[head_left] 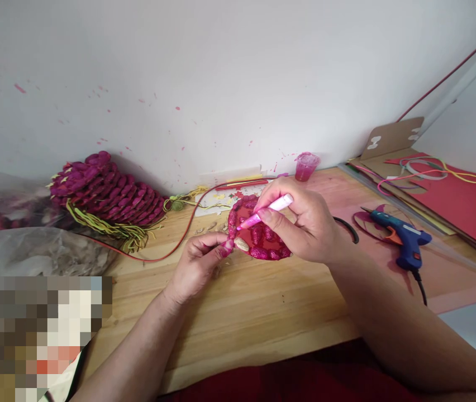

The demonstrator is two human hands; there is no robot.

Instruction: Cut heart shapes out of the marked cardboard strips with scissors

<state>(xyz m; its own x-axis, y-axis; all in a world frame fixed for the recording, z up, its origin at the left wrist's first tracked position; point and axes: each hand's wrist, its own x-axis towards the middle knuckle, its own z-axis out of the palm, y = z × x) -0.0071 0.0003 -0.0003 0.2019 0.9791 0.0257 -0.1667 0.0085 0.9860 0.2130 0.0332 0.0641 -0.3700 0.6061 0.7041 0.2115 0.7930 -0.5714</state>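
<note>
A red disc [268,239] ringed with magenta-painted peanuts is held just above the wooden table. On its near left rim, one peanut [242,244] is bare and tan. My left hand [198,259] pinches the disc's left edge beside that peanut, thumb and fingers stained pink. In my right hand [305,220] is a slim white paintbrush [265,212], its lower half pink. The brush points down and left, its tip by the painted peanuts on the left rim. My right hand covers the disc's far right part.
Against the wall stand a plastic cup of magenta paint [306,166] and a stack of magenta peanut discs with yellow-green yarn [108,192]. A blue glue gun [405,237] lies at right, near red card [468,195]. A red cord [183,237] crosses the table. Plastic bags [45,251] fill the left.
</note>
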